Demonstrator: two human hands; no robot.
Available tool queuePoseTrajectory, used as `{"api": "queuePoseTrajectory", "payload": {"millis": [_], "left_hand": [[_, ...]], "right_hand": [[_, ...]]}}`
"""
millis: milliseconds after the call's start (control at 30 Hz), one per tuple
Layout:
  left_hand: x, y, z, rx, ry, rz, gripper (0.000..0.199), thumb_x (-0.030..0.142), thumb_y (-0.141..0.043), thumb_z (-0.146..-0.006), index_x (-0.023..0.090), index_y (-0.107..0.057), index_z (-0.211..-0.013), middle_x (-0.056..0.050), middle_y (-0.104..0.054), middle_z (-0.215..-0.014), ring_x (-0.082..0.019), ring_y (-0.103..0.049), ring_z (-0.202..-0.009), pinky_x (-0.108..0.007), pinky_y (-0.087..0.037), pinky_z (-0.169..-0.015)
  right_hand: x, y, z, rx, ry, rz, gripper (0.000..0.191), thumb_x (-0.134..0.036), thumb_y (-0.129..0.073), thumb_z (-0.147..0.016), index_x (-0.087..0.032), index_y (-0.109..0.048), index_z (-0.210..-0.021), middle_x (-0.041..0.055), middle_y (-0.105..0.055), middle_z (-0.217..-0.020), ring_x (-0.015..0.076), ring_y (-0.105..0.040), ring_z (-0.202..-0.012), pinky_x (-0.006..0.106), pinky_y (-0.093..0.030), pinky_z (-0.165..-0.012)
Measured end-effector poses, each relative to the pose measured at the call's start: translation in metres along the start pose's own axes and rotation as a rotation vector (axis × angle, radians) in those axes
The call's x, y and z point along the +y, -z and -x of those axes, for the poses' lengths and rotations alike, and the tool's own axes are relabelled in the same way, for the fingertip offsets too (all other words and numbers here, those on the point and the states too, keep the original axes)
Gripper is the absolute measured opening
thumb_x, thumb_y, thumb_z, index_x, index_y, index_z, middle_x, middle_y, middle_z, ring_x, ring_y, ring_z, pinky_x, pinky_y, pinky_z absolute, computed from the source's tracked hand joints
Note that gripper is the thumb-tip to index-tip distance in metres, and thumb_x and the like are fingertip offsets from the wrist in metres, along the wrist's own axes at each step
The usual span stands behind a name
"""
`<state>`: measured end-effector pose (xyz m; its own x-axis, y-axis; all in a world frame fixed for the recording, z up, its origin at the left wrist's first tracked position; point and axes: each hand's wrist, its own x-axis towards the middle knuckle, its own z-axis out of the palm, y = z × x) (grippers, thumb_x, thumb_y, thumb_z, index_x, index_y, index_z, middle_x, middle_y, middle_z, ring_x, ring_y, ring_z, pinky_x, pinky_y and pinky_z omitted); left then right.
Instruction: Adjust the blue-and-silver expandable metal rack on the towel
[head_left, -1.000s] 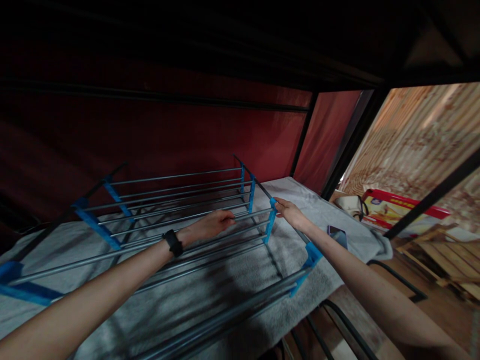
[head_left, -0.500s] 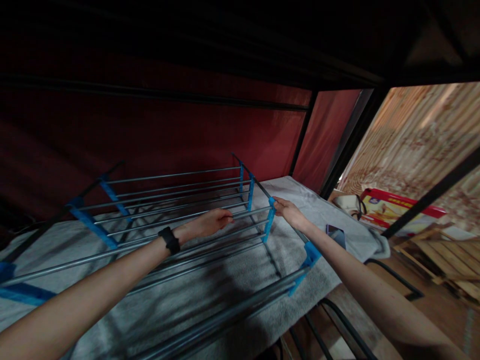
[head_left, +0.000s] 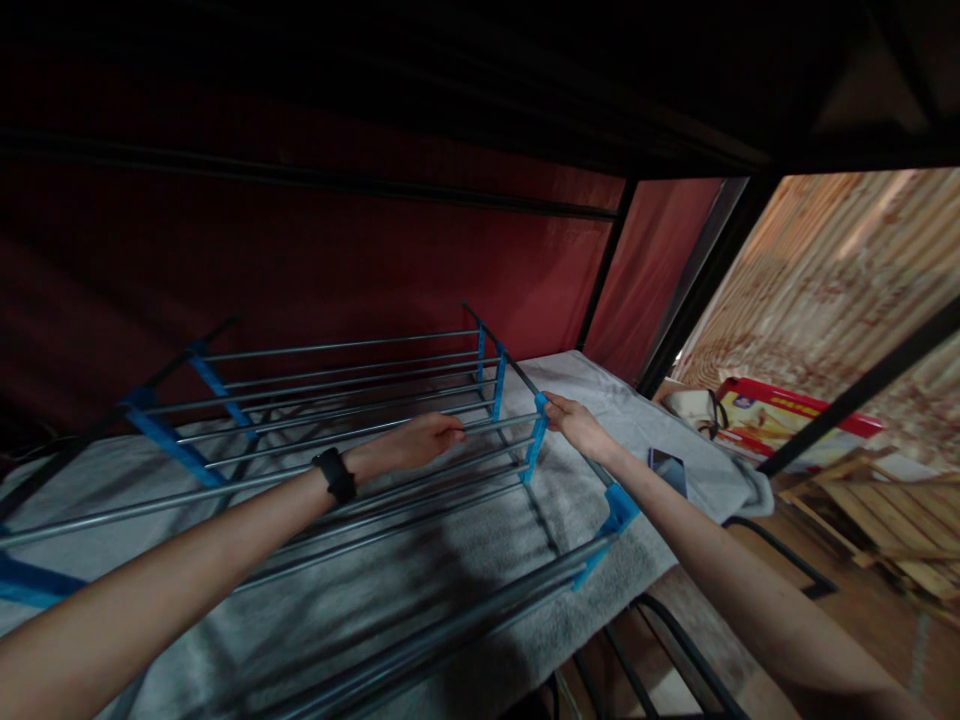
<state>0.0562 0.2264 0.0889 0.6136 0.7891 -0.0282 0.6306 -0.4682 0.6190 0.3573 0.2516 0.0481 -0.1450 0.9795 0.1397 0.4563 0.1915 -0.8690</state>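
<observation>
A shoe rack of thin metal tubes and blue plastic connectors [head_left: 536, 440] lies on its side on a grey blanket [head_left: 465, 600]. My left hand [head_left: 420, 440], with a black band at the wrist, is closed around a metal tube [head_left: 495, 424] in the middle of the rack. At the tube's right end, my right hand [head_left: 576, 425] grips the blue connector where it meets the dark side pole. My right palm and some of its fingers are hidden from view.
A phone [head_left: 667, 472] rests on the blanket right of my right forearm. Black bed-frame posts [head_left: 701, 285] stand at the right, and a dark surface hangs low overhead. Beyond are a red and yellow box [head_left: 787, 415] and wooden slats [head_left: 885, 515] on the floor.
The left end of the rack has shifted slightly left and up in view. Both hands keep the same hold, and the view has turned a little.
</observation>
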Motion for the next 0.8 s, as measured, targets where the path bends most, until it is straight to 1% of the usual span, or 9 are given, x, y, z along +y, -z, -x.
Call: {"api": "queuePoseTrajectory", "payload": {"millis": [100,167,267,367,500,600,667,733,800], "left_hand": [[0.004,-0.001,0.001,0.020,0.004,-0.014,0.037,0.048,-0.040,-0.089,0.019,-0.055,-0.072,-0.001,-0.050,-0.066,-0.016,-0.043,-0.063,-0.026,-0.031,-0.057],[0.007,-0.002,0.003,0.030,0.007,-0.028,0.037,0.047,-0.039,-0.090,0.019,-0.055,-0.072,-0.002,-0.051,-0.065,-0.016,-0.044,-0.063,-0.026,-0.031,-0.058],[0.008,-0.004,0.003,0.032,0.002,-0.053,0.036,0.045,-0.039,-0.090,0.018,-0.056,-0.073,-0.002,-0.052,-0.067,-0.016,-0.046,-0.064,-0.027,-0.031,-0.059],[0.008,-0.004,0.002,0.036,0.011,-0.062,0.035,0.042,-0.040,-0.091,0.017,-0.056,-0.072,-0.002,-0.052,-0.067,-0.016,-0.046,-0.064,-0.027,-0.030,-0.058],[0.014,-0.004,0.006,0.040,0.018,-0.058,0.033,0.039,-0.043,-0.092,0.017,-0.056,-0.070,-0.001,-0.053,-0.065,-0.015,-0.046,-0.061,-0.028,-0.030,-0.057],[0.018,-0.004,0.009,0.030,-0.042,-0.072,0.029,0.030,-0.044,-0.092,0.018,-0.056,-0.068,-0.002,-0.055,-0.062,-0.016,-0.047,-0.060,-0.031,-0.032,-0.059],[0.019,-0.005,0.009,0.019,-0.025,-0.093,0.027,0.025,-0.046,-0.092,0.018,-0.058,-0.068,-0.003,-0.056,-0.062,-0.016,-0.048,-0.059,-0.032,-0.033,-0.060],[0.019,-0.005,0.011,0.018,0.002,-0.097,0.025,0.025,-0.046,-0.093,0.017,-0.062,-0.075,-0.004,-0.059,-0.066,-0.016,-0.051,-0.062,-0.031,-0.036,-0.061],[0.018,-0.002,0.019,0.022,-0.013,-0.109,0.022,0.029,-0.049,-0.093,0.016,-0.066,-0.088,-0.006,-0.065,-0.077,-0.017,-0.056,-0.070,-0.031,-0.039,-0.066]], "right_hand": [[-0.006,0.000,0.003,0.003,0.006,0.055,0.050,-0.052,-0.048,-0.091,-0.023,-0.060,-0.130,0.0053,-0.072,-0.104,0.0249,-0.062,-0.105,0.039,-0.047,-0.095],[-0.011,0.000,0.005,0.017,0.011,0.133,0.045,-0.044,-0.047,-0.092,-0.024,-0.060,-0.130,0.0052,-0.071,-0.104,0.0249,-0.061,-0.104,0.037,-0.046,-0.095],[-0.018,0.001,0.008,0.022,0.058,0.323,0.045,-0.030,-0.048,-0.089,-0.026,-0.059,-0.132,0.0054,-0.070,-0.108,0.0247,-0.062,-0.102,0.034,-0.044,-0.094],[-0.024,0.000,0.008,-0.063,0.129,0.560,0.046,-0.024,-0.051,-0.085,-0.026,-0.061,-0.131,0.0070,-0.068,-0.106,0.0236,-0.063,-0.094,0.031,-0.044,-0.090],[-0.026,-0.001,0.005,-0.181,0.195,0.770,0.036,-0.035,-0.054,-0.089,-0.022,-0.069,-0.119,0.0095,-0.068,-0.098,0.0242,-0.063,-0.085,0.032,-0.045,-0.082],[-0.017,0.000,-0.002,-0.196,0.271,0.829,0.038,-0.046,-0.049,-0.092,-0.020,-0.071,-0.109,0.0099,-0.069,-0.088,0.0268,-0.064,-0.086,0.033,-0.046,-0.077],[-0.005,0.001,-0.009,-0.191,0.296,0.858,0.039,-0.049,-0.045,-0.093,-0.022,-0.071,-0.104,0.0094,-0.070,-0.084,0.0272,-0.066,-0.085,0.033,-0.046,-0.075],[0.007,0.002,-0.015,-0.186,0.318,0.842,0.039,-0.049,-0.044,-0.093,-0.024,-0.071,-0.106,0.0100,-0.071,-0.088,0.0268,-0.067,-0.086,0.033,-0.047,-0.075],[0.019,0.003,-0.020,-0.175,0.313,0.836,0.040,-0.050,-0.044,-0.093,-0.024,-0.070,-0.109,0.0117,-0.072,-0.092,0.0275,-0.068,-0.087,0.034,-0.048,-0.076]]}}
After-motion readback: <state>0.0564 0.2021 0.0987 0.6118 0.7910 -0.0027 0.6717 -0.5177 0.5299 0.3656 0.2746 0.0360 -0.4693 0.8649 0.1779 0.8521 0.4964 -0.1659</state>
